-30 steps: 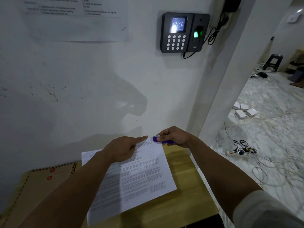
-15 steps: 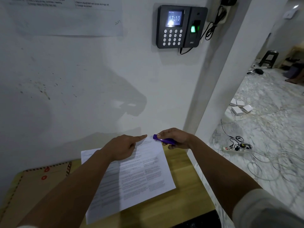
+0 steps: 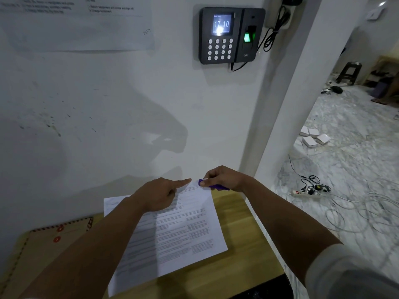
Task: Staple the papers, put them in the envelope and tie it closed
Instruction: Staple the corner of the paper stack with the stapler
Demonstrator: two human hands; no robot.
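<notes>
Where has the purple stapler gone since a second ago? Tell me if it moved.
No. The purple stapler stays at the papers' far right corner, in the right hand; only the camera shifted.

White printed papers (image 3: 183, 229) lie slanted on the wooden desk — a purple stapler (image 3: 213, 186) at their far corner. The brown envelope (image 3: 54, 240), red-buttoned, lies flat just left.

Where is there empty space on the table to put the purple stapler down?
Bare wood shows right of the papers, up to the table edge, and along the near edge below them. The left is crowded: the envelope and left hand fill it. The right hand holds the stapler at the papers' far corner.
</notes>
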